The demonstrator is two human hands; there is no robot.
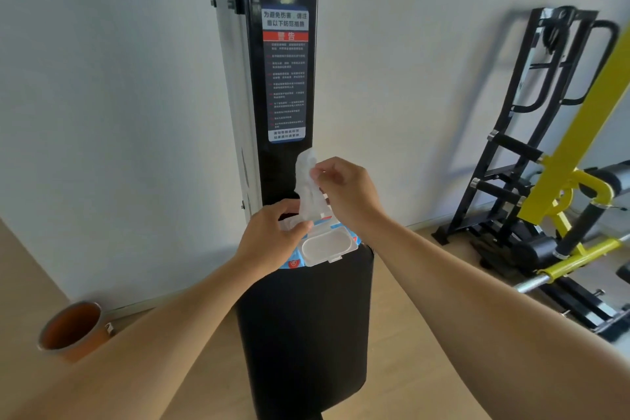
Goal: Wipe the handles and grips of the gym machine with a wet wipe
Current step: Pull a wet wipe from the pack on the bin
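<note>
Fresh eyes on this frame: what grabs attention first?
Centre frame, the right hand pinches a white wet wipe drawn up from an open wipe pack, which the left hand steadies on a black pad. Behind stands a black column with a warning label; a yellow-and-black gym machine fills the right side.

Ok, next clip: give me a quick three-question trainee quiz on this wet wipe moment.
1. True or false: the wipe pack's flip lid is open.
2. Which hand pinches the wet wipe being pulled up out of the pack?
A. left hand
B. right hand
C. neither
3. Fill in: the pack rests on the black ____ of the gym machine.

Key
1. True: the clear lid lies flipped toward the camera.
2. B: the right hand pinches the wipe near its top, while the left hand steadies the pack.
3. Pad.
</note>
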